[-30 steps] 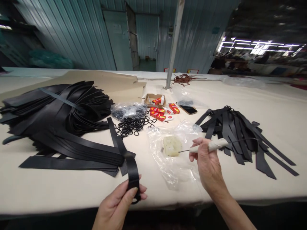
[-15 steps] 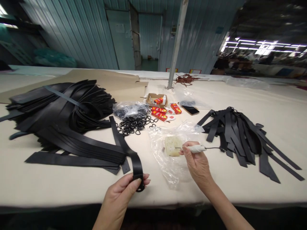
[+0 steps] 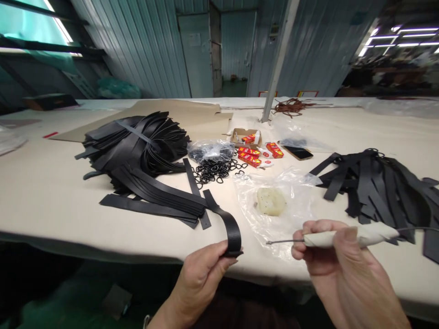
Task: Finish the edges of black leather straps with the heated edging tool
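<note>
Left hand (image 3: 202, 278) pinches strap (image 3: 230, 228); right hand (image 3: 338, 260) grips tool (image 3: 343, 237).

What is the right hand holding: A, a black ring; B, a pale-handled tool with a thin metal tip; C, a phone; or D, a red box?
B: the right hand grips a pale-handled tool whose thin metal tip points left toward the black strap pinched in the left hand.

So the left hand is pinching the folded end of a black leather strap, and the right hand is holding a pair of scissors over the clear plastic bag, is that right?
Not quite. In the head view the right hand holds a white-handled tool with a thin metal tip, not scissors, above the clear plastic bag. The left hand does pinch the folded end of a black leather strap.
</note>
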Demonstrator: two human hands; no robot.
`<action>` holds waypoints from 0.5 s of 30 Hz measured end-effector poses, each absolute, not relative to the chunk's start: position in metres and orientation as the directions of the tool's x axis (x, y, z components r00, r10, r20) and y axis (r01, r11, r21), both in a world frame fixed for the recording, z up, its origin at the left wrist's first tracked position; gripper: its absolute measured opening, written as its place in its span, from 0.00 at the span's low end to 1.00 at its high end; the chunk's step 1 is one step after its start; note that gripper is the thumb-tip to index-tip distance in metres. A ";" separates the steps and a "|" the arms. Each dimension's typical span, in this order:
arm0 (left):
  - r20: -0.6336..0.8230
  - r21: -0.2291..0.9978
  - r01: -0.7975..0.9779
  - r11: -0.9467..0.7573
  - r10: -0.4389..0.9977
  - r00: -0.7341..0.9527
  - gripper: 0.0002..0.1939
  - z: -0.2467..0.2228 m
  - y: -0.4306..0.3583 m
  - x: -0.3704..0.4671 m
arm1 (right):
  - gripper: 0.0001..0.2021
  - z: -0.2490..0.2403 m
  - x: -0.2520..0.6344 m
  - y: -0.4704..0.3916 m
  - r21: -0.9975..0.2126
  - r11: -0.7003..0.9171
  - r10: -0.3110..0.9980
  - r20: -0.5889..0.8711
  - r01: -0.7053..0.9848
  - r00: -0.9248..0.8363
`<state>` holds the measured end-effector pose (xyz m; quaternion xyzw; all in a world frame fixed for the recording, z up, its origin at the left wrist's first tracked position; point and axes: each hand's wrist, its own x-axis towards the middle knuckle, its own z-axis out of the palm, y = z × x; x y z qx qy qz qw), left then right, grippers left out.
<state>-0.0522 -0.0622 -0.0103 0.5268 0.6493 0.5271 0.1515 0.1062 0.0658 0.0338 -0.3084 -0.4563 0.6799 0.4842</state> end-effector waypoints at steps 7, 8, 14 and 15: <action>0.549 0.659 0.709 -0.250 0.805 -0.227 0.17 -0.015 -0.067 -0.050 | 0.15 0.036 0.103 0.046 -0.903 -0.193 0.892 0.002 -0.383 -0.453; 0.554 0.650 0.717 -0.253 0.804 -0.219 0.18 -0.014 -0.068 -0.050 | 0.15 0.036 0.103 0.045 -0.901 -0.202 0.887 -0.001 -0.384 -0.463; 0.551 0.617 0.742 -0.263 0.817 -0.169 0.18 -0.013 -0.068 -0.047 | 0.15 0.034 0.099 0.040 -0.904 -0.216 0.879 -0.015 -0.370 -0.476; 0.549 0.618 0.742 -0.260 0.819 -0.170 0.18 -0.013 -0.068 -0.047 | 0.15 0.033 0.099 0.039 -0.905 -0.219 0.880 -0.021 -0.366 -0.475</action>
